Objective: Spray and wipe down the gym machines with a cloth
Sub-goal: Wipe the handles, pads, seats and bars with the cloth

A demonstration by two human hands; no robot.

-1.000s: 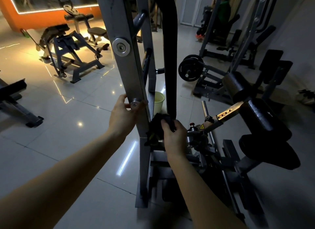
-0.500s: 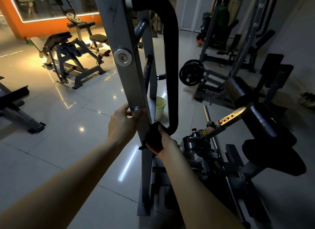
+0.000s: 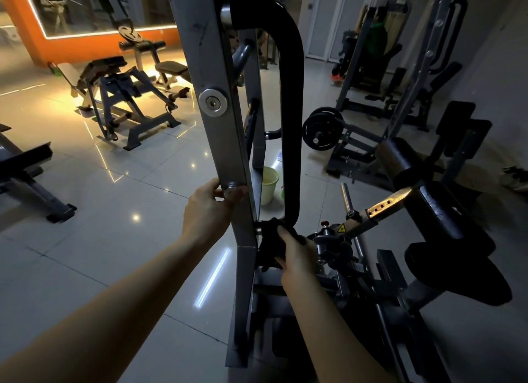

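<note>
Black crumpled cloth [image 3: 269,241], clutched in the right hand [image 3: 298,260], presses the foot of the curved padded bar [image 3: 292,111] at centre frame, while the left hand [image 3: 210,211] clasps the grey steel upright [image 3: 220,143], seemingly bracing.

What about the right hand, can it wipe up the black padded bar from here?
Probably yes: the right hand holds the cloth at the bottom of the bar, and nothing blocks the padding above. The left hand grips the grey post, off that path.
</note>
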